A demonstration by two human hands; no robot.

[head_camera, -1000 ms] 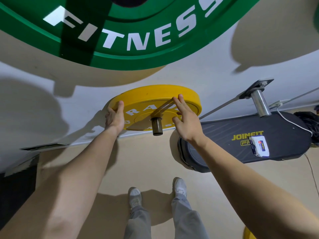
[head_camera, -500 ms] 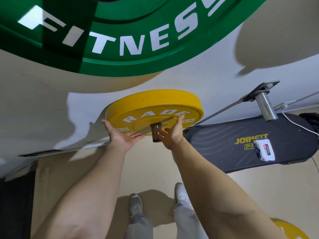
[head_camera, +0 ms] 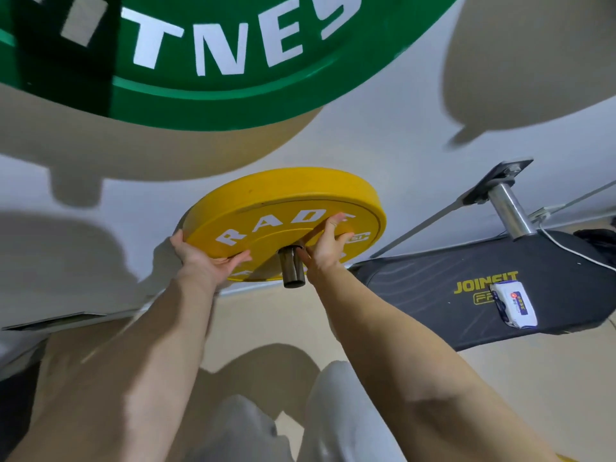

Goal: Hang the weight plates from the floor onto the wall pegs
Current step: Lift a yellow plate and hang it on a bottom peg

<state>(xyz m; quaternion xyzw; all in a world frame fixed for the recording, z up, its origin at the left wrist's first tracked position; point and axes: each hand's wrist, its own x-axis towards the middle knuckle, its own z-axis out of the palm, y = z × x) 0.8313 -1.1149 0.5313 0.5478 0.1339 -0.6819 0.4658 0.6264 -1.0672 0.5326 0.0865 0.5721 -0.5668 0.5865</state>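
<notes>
A yellow weight plate (head_camera: 283, 198) with white lettering hangs on a dark metal wall peg (head_camera: 292, 268) that pokes out through its centre hole. My left hand (head_camera: 203, 258) cups the plate's lower left rim, fingers spread across its face. My right hand (head_camera: 325, 245) presses flat on the plate's face just right of the peg. A large green plate (head_camera: 213, 95) with white lettering hangs on the wall above, filling the top of the view.
A bare chrome peg (head_camera: 508, 208) on a black bracket sticks out of the white wall at right. Below it a black padded mat (head_camera: 433, 305) leans at the wall, with a small white device (head_camera: 515, 305) on it. My legs are visible over the beige floor.
The view has drawn closer to the plate. My left hand slid from the rim's side to under its lower left edge, and my right hand came in next to the peg.
</notes>
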